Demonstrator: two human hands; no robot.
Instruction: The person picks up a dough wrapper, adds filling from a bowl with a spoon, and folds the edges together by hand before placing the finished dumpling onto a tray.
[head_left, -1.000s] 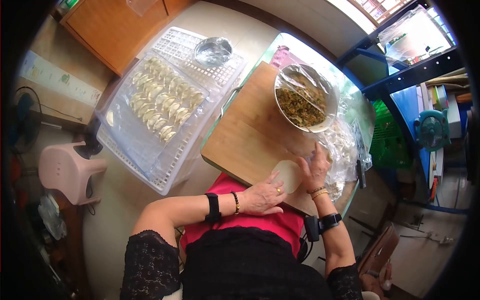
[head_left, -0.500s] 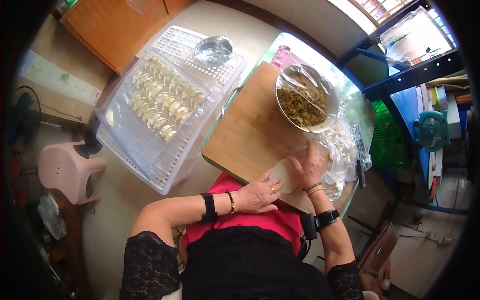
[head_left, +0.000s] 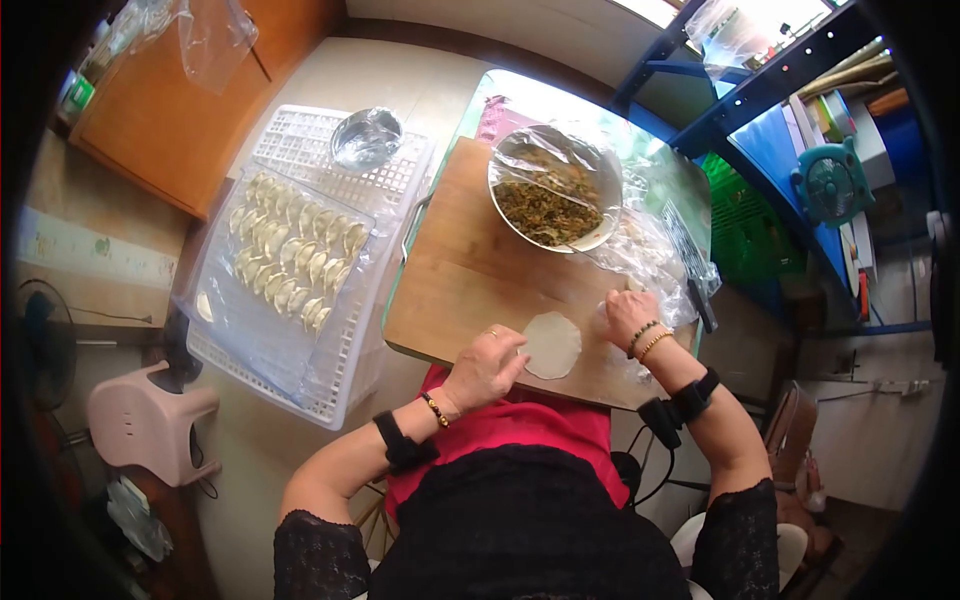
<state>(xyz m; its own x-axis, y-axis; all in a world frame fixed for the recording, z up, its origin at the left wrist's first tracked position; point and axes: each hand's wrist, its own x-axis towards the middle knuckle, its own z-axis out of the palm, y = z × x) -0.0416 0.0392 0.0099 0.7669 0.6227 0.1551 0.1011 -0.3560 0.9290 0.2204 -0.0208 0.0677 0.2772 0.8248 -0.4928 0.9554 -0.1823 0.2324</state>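
Note:
A round, flat dough wrapper (head_left: 551, 345) lies near the front edge of the wooden board (head_left: 450, 270). My left hand (head_left: 487, 366) is at the wrapper's left edge, its fingers bent and close together; whether they pinch the edge is too small to tell. To the right of the wrapper, my right hand (head_left: 633, 318) is closed at the plastic bag (head_left: 650, 245), and what its fingers hold is hidden. Behind the hands stands a metal bowl (head_left: 612, 215) of chopped filling (head_left: 545, 205), partly covered with clear plastic.
Rows of dumplings (head_left: 290, 245) lie on a plastic-covered white crate (head_left: 335, 385) at the left, with a plastic-covered metal bowl (head_left: 367, 138) behind them. A pink stool (head_left: 150, 420) stands at far left. A dark-handled tool (head_left: 702, 305) lies at the board's right.
My right hand has moved right, off the wrapper, and closed. My left hand has drawn its fingers together at the wrapper's edge. The whole view has shifted.

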